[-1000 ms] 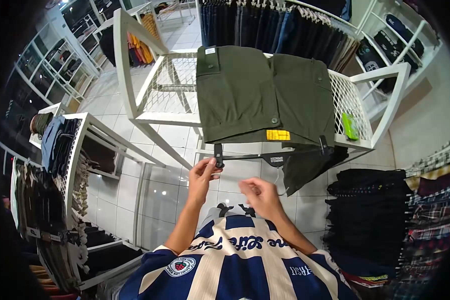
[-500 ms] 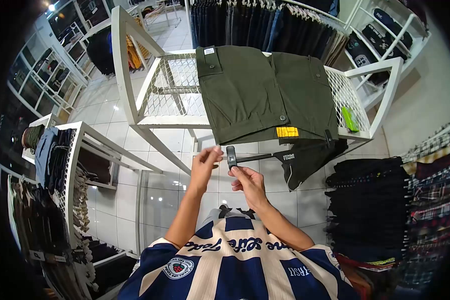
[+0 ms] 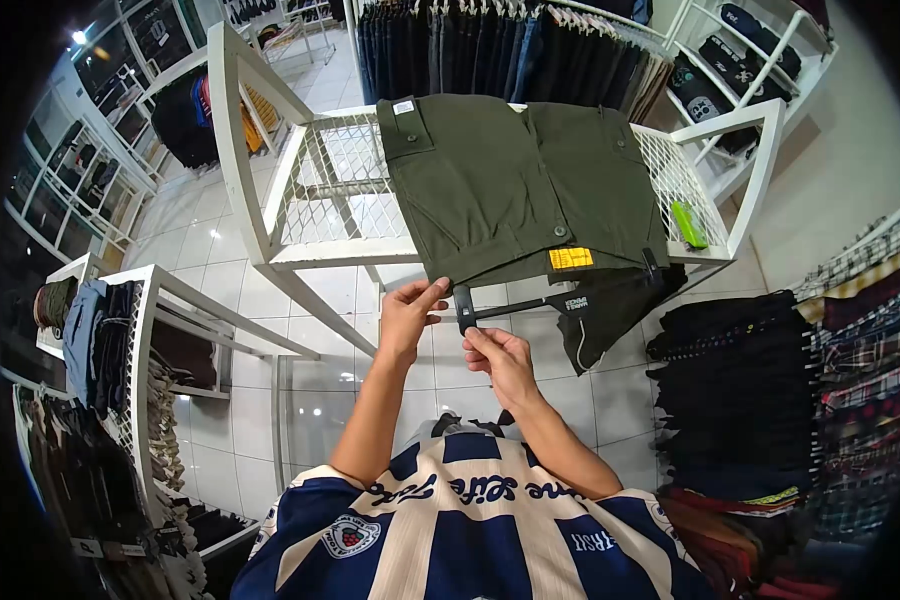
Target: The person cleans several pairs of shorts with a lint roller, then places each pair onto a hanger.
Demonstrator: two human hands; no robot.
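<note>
Olive-green trousers point(image 3: 480, 170) lie spread over a white mesh-topped rack, waistband toward me, with a button and a yellow label point(image 3: 571, 258) at the edge. A black clip hanger point(image 3: 515, 306) sits just below the waistband. Its far clip point(image 3: 652, 262) is on the waistband's right end, while the near clip point(image 3: 464, 308) stands by the left corner. My left hand point(image 3: 410, 315) pinches that waistband corner between thumb and fingers. With thumb and fingertips closed, my right hand point(image 3: 500, 360) grips the lower end of the near clip.
A bright green object point(image 3: 688, 225) rests on the white mesh rack point(image 3: 335, 215). Below the waistband hangs a dark piece point(image 3: 610, 335) with small white lettering. Jeans hang point(image 3: 450, 50) behind. Black garments point(image 3: 730, 400) hang at right, and a clothes stand point(image 3: 155, 290) is at left.
My left hand has moved slightly right and up, and its fingers have closed on the waistband corner. My right hand keeps hold of the clip. The view has shifted a little.
</note>
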